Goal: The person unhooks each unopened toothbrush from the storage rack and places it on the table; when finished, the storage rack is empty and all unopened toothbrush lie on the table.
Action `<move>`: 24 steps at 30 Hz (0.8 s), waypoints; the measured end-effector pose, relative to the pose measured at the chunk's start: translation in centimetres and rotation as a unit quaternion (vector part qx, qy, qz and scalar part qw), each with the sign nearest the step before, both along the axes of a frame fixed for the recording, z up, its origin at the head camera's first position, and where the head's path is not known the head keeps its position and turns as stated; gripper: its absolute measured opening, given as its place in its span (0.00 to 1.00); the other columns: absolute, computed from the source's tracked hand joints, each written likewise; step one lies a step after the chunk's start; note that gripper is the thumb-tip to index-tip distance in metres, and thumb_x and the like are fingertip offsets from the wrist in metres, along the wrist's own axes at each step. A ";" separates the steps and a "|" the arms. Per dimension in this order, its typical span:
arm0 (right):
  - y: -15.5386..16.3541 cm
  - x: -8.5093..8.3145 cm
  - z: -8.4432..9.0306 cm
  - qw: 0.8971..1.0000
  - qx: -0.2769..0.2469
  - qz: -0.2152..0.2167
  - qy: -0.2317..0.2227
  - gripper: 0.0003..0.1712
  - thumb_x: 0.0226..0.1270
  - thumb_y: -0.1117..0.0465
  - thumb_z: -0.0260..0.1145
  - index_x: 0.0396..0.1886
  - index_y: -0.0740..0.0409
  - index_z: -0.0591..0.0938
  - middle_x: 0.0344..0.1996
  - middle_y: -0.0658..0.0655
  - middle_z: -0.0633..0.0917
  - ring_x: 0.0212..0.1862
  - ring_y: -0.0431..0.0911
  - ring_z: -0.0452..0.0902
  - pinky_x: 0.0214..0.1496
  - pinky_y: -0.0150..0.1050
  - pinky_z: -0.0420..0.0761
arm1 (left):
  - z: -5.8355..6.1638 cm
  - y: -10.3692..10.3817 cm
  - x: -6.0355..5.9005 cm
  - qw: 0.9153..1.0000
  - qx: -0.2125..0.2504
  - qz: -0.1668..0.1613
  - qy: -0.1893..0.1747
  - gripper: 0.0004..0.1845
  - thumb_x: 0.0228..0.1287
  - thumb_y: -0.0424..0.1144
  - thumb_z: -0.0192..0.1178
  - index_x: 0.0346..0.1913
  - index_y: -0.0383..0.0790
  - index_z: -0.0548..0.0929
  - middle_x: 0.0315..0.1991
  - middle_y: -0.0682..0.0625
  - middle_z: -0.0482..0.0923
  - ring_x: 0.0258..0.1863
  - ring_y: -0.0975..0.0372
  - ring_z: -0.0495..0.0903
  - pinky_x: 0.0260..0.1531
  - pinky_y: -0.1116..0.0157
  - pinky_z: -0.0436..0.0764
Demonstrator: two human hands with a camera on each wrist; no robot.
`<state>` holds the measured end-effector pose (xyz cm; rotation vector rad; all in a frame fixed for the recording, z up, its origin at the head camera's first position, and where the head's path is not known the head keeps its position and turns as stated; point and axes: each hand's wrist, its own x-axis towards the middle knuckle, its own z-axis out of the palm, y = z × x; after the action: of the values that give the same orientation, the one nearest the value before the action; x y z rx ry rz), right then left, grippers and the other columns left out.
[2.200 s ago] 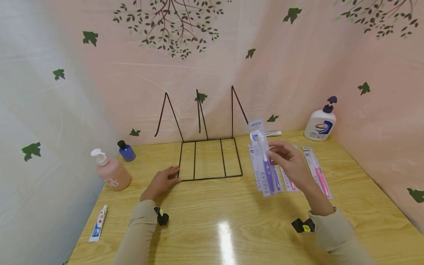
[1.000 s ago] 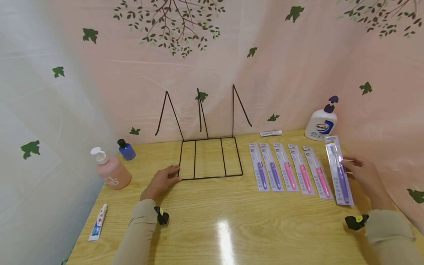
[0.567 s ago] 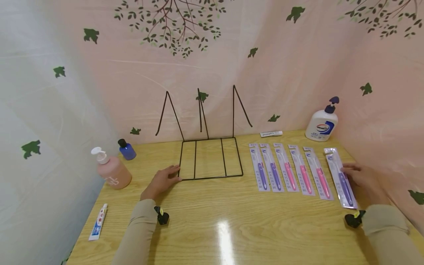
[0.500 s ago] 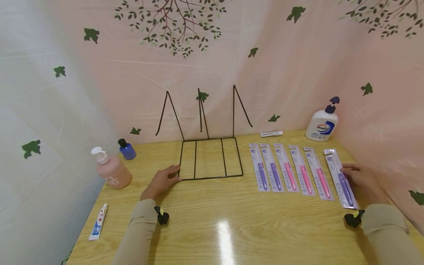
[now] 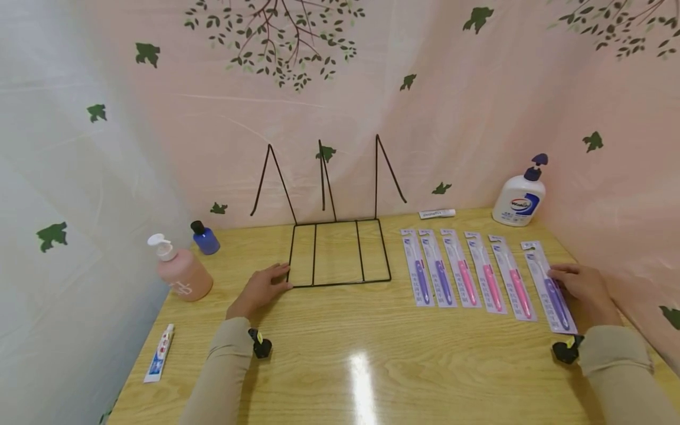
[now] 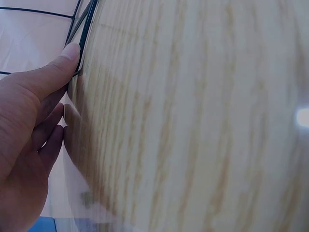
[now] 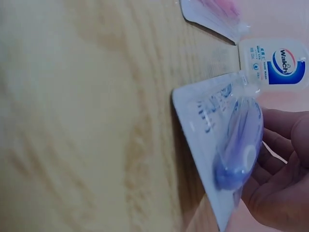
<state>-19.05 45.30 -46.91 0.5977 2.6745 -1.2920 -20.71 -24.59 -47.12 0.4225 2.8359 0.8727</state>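
Note:
My right hand [image 5: 579,286] rests at the right edge of a packaged purple toothbrush [image 5: 547,286], fingers holding its side. The pack lies at the right end of a row of toothbrush packs on the wooden table [image 5: 345,354]. In the right wrist view that pack [image 7: 227,125] sits against my fingers [image 7: 280,164]. Left of it lie three pink packs [image 5: 486,277] and two purple ones [image 5: 427,274]. My left hand [image 5: 262,289] lies flat on the table, thumb against the front-left corner of a black wire rack [image 5: 337,251]; the left wrist view shows my thumb [image 6: 53,72] touching the wire [image 6: 87,29].
A pink pump bottle [image 5: 180,274] and a small blue bottle [image 5: 204,239] stand at the left, with a toothpaste tube [image 5: 158,354] near the left edge. A white soap pump bottle [image 5: 519,198] and a small tube [image 5: 437,213] sit at the back right. Patterned sheets wall in three sides.
My right hand carried the purple pack from the row's left end to its right end and lowered it onto the table. The left hand stayed at the rack.

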 end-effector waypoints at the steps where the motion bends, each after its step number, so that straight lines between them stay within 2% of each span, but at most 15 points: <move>1: -0.1 0.1 0.1 1.000 0.003 0.000 0.005 0.36 0.70 0.49 0.56 0.64 0.76 0.68 0.28 0.49 0.83 0.27 0.35 0.75 0.26 0.30 0.77 | 0.0 0.0 0.0 1.000 0.002 -0.001 -0.001 0.31 0.67 0.46 0.59 0.70 0.38 0.66 0.72 0.43 0.60 0.72 0.46 0.56 0.69 0.41 0.53; 7: -0.5 0.7 0.5 0.999 0.015 0.006 0.036 0.34 0.71 0.51 0.54 0.60 0.80 0.70 0.24 0.46 0.83 0.24 0.33 0.77 0.26 0.30 0.79 | -0.1 -0.1 -0.2 1.000 0.004 -0.003 0.000 0.32 0.67 0.46 0.59 0.70 0.38 0.67 0.72 0.43 0.60 0.72 0.45 0.56 0.69 0.42 0.55; 10: -0.7 0.9 0.7 0.999 0.029 0.011 0.045 0.32 0.72 0.52 0.53 0.58 0.80 0.71 0.24 0.48 0.85 0.24 0.33 0.77 0.26 0.30 0.80 | -0.1 -0.2 -0.2 1.000 0.002 -0.002 -0.001 0.32 0.67 0.47 0.59 0.70 0.38 0.67 0.72 0.43 0.60 0.72 0.45 0.56 0.69 0.42 0.54; 12: -1.0 1.1 1.0 0.998 0.044 0.015 0.047 0.32 0.72 0.52 0.52 0.57 0.80 0.72 0.28 0.54 0.86 0.26 0.36 0.78 0.27 0.31 0.78 | -0.1 -0.2 -0.2 1.000 -0.001 -0.004 0.004 0.32 0.67 0.46 0.59 0.70 0.37 0.67 0.72 0.43 0.61 0.72 0.45 0.57 0.69 0.41 0.53; 14: -1.6 1.3 1.4 0.998 0.042 0.011 0.036 0.34 0.73 0.48 0.50 0.60 0.77 0.71 0.37 0.61 0.84 0.31 0.42 0.79 0.30 0.33 0.79 | 0.0 -0.2 -0.2 1.000 -0.002 -0.001 0.003 0.32 0.67 0.46 0.59 0.70 0.38 0.67 0.72 0.43 0.61 0.72 0.46 0.57 0.70 0.41 0.51; 18: -3.7 1.1 2.9 0.998 0.054 0.003 0.034 0.39 0.73 0.40 0.46 0.65 0.71 0.68 0.55 0.73 0.72 0.46 0.58 0.72 0.40 0.45 0.78 | 0.3 -0.1 -0.1 1.000 -0.007 0.001 0.002 0.32 0.67 0.45 0.59 0.70 0.37 0.67 0.72 0.43 0.61 0.72 0.45 0.57 0.70 0.41 0.50; 21: -5.8 0.4 4.4 0.994 0.091 0.002 0.066 0.39 0.73 0.39 0.45 0.64 0.69 0.69 0.58 0.73 0.71 0.52 0.63 0.68 0.45 0.53 0.74 | 0.7 0.0 0.0 1.000 -0.005 0.004 -0.003 0.31 0.66 0.45 0.60 0.69 0.37 0.67 0.71 0.42 0.61 0.72 0.45 0.57 0.70 0.42 0.53; 24: -8.2 -0.3 5.9 0.984 0.122 0.018 0.125 0.35 0.74 0.42 0.47 0.62 0.69 0.72 0.56 0.74 0.74 0.53 0.65 0.70 0.46 0.56 0.74 | 1.0 0.1 0.0 1.000 -0.001 0.007 -0.005 0.31 0.67 0.44 0.60 0.69 0.36 0.68 0.71 0.42 0.62 0.71 0.44 0.57 0.69 0.43 0.57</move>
<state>-19.32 37.10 -40.98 0.4331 3.0637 -1.1046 -20.67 -24.46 -46.09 0.3967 2.8332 0.8734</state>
